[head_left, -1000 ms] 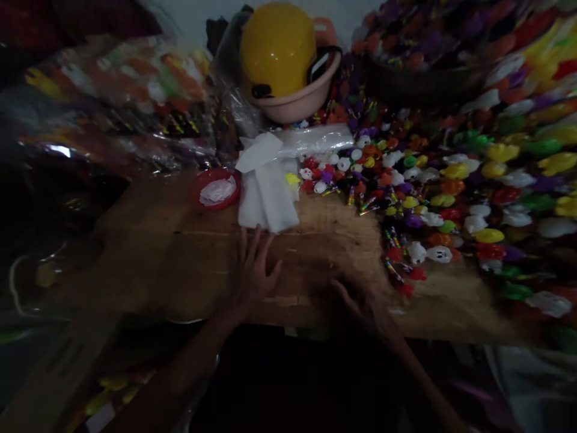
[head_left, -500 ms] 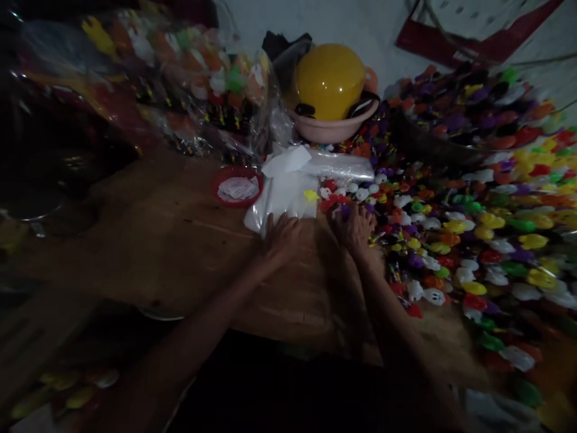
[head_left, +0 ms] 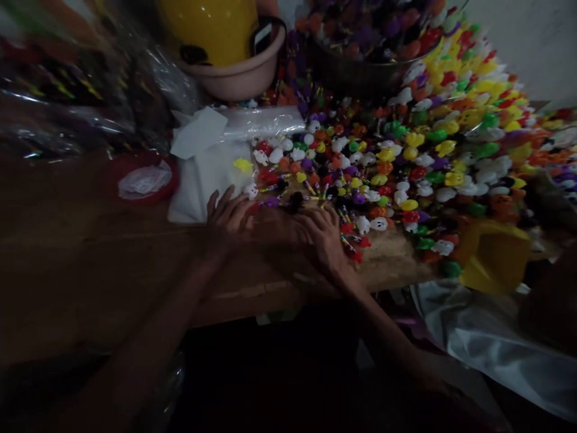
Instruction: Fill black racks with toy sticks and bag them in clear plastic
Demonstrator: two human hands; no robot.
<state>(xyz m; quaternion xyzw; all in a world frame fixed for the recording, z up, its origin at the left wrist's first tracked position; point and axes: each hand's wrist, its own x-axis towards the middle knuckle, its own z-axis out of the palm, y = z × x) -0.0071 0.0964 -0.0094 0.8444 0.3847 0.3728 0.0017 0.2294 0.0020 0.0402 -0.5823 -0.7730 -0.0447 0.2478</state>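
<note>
My left hand (head_left: 229,218) rests with spread fingers at the front edge of a stack of white plastic bags (head_left: 205,174). Beside its fingertips lie a white ghost-headed stick (head_left: 251,190) and a purple-headed one (head_left: 271,202). My right hand (head_left: 323,233) reaches in from the right, palm down, its fingers stretched out over the wood and somewhat blurred. Just beyond it are sticks with black and coloured toy heads (head_left: 295,201). Neither hand visibly grips anything. A yellow figure (head_left: 243,165) sits on the bags.
A large heap of coloured figure-topped sticks (head_left: 410,174) covers the right of the wooden table (head_left: 252,288). Behind stand a pink basin (head_left: 238,78) with a yellow helmet-like dome (head_left: 211,30) and a dark bowl of figures (head_left: 360,69). A red dish (head_left: 171,180) holds paper slips.
The view has swung right and closer. My left hand has moved right, off the bags' middle edge; my right hand has come nearer the table's front, away from the toys it was touching.
</note>
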